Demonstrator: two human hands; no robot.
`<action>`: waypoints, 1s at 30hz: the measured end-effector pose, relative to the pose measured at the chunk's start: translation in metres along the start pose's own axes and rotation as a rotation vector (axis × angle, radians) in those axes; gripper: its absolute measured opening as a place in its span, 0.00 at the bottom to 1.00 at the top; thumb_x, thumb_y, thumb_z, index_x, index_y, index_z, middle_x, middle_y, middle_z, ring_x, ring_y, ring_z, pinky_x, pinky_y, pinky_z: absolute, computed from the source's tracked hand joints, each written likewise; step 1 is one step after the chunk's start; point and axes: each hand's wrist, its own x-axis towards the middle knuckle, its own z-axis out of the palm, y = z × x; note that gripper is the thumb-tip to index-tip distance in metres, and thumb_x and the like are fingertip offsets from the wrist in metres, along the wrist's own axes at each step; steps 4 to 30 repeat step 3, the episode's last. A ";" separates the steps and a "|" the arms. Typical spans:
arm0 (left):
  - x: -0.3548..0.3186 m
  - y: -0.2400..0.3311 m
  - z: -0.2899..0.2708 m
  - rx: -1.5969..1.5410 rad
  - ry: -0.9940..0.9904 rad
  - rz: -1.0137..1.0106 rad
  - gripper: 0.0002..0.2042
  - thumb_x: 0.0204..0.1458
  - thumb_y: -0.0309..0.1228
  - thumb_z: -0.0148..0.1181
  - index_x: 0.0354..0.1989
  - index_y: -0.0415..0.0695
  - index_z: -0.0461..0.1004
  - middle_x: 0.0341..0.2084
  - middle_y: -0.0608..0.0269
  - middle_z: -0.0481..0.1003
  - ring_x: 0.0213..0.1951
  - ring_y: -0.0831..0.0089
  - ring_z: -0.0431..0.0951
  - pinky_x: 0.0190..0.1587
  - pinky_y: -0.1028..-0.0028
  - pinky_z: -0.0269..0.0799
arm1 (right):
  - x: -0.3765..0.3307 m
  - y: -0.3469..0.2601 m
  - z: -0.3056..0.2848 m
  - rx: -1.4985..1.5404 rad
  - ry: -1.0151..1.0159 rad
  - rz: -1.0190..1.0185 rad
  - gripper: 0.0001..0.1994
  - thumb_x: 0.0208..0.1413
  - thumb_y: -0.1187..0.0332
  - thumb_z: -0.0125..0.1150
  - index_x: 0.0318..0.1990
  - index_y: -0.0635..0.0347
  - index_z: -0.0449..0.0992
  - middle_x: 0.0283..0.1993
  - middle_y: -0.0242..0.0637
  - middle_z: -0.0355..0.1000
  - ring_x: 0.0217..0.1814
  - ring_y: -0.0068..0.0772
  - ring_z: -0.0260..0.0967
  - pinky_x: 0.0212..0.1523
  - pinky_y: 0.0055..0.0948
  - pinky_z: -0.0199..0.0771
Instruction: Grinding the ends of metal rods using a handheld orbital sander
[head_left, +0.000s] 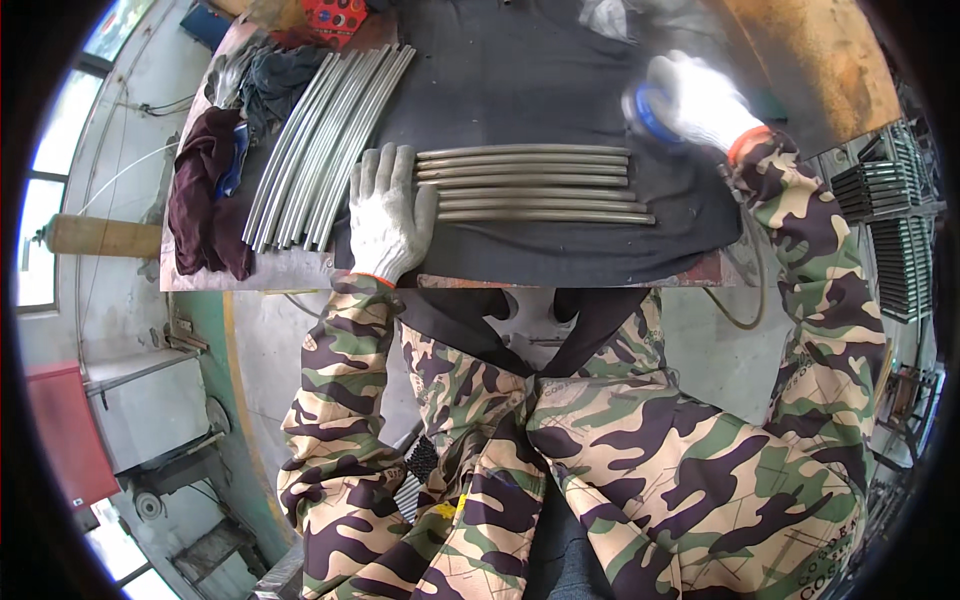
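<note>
My left hand (388, 205), in a white knit glove, lies flat with its fingers pointing away from me. It rests at the left ends of several bare metal tubes (535, 183) lying side by side across a dark cloth (490, 75). Just left of that hand is a bundle of shinier metal tubes (325, 150), running near to far. At the far right, my right hand (697, 98), also gloved and smeared by motion, is closed on a blue round-edged object (648, 115). The glove covers most of that object, so its kind does not show.
A maroon cloth (207, 195) and a dark grey rag (278, 82) lie at the table's left. Behind them is a red tray (335, 18) with round pieces. Crumpled clear plastic (606, 18) lies at the back. Stacked metal parts (898, 240) stand off to the right.
</note>
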 end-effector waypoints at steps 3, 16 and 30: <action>-0.004 -0.004 0.001 0.014 0.024 0.007 0.30 0.67 0.39 0.60 0.74 0.36 0.68 0.73 0.36 0.68 0.75 0.32 0.63 0.79 0.41 0.53 | -0.004 0.013 0.007 -0.110 -0.056 0.041 0.15 0.66 0.54 0.61 0.50 0.52 0.79 0.51 0.48 0.76 0.56 0.59 0.77 0.57 0.56 0.80; -0.004 -0.004 0.001 0.014 0.024 0.007 0.30 0.67 0.39 0.60 0.74 0.36 0.68 0.73 0.36 0.68 0.75 0.32 0.63 0.79 0.41 0.53 | -0.004 0.013 0.007 -0.110 -0.056 0.041 0.15 0.66 0.54 0.61 0.50 0.52 0.79 0.51 0.48 0.76 0.56 0.59 0.77 0.57 0.56 0.80; -0.004 -0.004 0.001 0.014 0.024 0.007 0.30 0.67 0.39 0.60 0.74 0.36 0.68 0.73 0.36 0.68 0.75 0.32 0.63 0.79 0.41 0.53 | -0.004 0.013 0.007 -0.110 -0.056 0.041 0.15 0.66 0.54 0.61 0.50 0.52 0.79 0.51 0.48 0.76 0.56 0.59 0.77 0.57 0.56 0.80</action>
